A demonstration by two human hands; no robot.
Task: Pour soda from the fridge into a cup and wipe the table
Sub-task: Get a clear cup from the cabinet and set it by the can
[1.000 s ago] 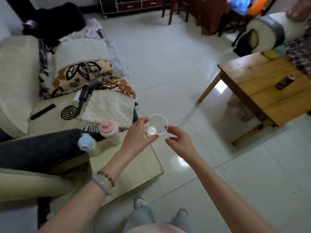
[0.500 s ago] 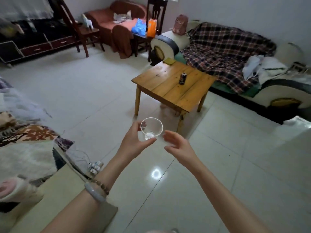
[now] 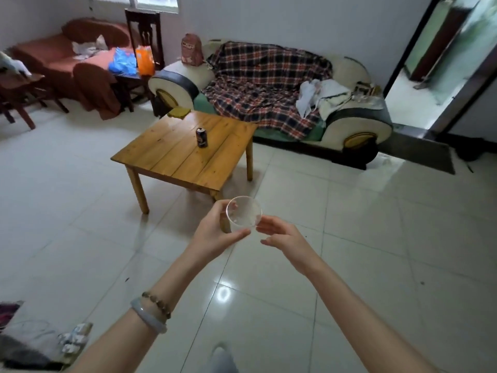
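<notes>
1. Step in hand: I judge this to be carrying the cup to the desk. Pouring and wiping are not yet begun.
2. Cup (image 3: 244,212): one. It is clear, upright and looks empty or nearly so. It is in mid-air over the floor (image 3: 363,238), at 5 o'clock from the desk and well apart from it.
3. Left hand (image 3: 215,235): one. It grasps the cup, thumb on the near wall and fingers round the far side.
4. Right hand (image 3: 282,236): one. It is released and holds nothing, with fingers loose just beside the cup at its 3 o'clock. I cannot tell whether they touch it.
5. Can (image 3: 201,137): one. It is dark and upright near the middle of the desk, at 11 o'clock from the cup. It is too small to tell whether it is opened.
6. Desk (image 3: 172,154): one, wooden.
7. Pad (image 3: 178,113): one, yellowish, on the desk's far corner at 11 o'clock from the can. It is possibly the wiper, though I cannot be sure.
8. Bracelets (image 3: 153,310): two, on my left wrist.
9. Sofa (image 3: 269,84): one, under a plaid blanket, at 1 o'clock from the desk.
10. Next move calls for closing on the desk, keeping the cup level and setting it down near the can. My right hand is free to take the can.
</notes>
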